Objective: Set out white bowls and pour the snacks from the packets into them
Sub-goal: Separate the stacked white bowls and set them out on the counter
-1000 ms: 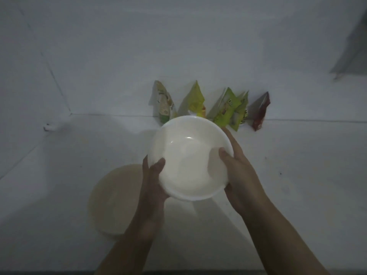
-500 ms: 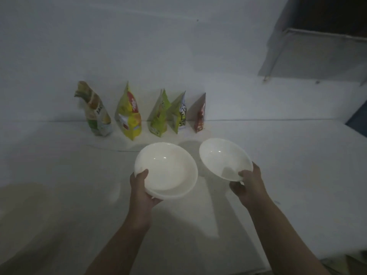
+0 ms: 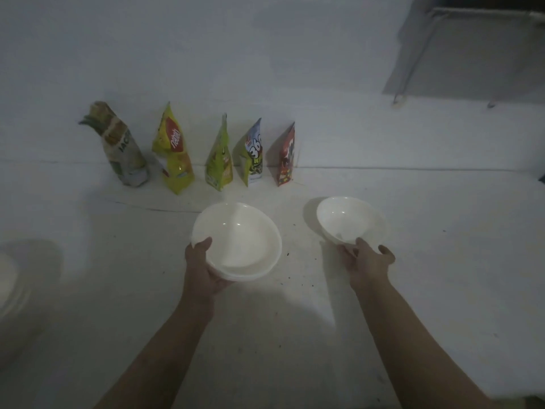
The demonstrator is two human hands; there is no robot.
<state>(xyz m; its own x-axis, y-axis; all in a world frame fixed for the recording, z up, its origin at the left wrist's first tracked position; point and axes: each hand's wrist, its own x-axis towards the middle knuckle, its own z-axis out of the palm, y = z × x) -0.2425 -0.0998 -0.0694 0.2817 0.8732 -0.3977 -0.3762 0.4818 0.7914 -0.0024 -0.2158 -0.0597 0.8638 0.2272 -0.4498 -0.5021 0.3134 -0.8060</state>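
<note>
Nearest, two bare forearms are reaching forward over a white tabletop [image 3: 442, 290] speckled with small dark crumbs. On the left, the left hand [image 3: 203, 268] is gripping a stack of white bowls [image 3: 239, 243] at its near left edge, thumb lying over the rim and fingers curling underneath; two or more rims are showing nested at the bottom edge, and the stack is tilting a little toward the camera, its glossy inside catching small highlights. Whether it is touching the tabletop cannot be told.

Over to the right, the right hand [image 3: 365, 262] is hovering at the near rim of a single white bowl [image 3: 348, 221], fingers loosely spread with the fingertips at or just touching the edge and nothing clasped. That bowl is sitting apart from the stack, smooth, round and empty, with a grey smudge of shadow near its near wall.

Farther back, five snack packets are standing in a row against the white wall: a crumpled green-and-cream packet [image 3: 124, 149] at the left, then a yellow packet [image 3: 174, 152] with a red logo, a lime-green packet [image 3: 219, 156], a green-and-blue packet [image 3: 250, 154] printed with "360", and a red packet [image 3: 286, 156] at the right end. Each is upright and well apart from the bowls.
</note>
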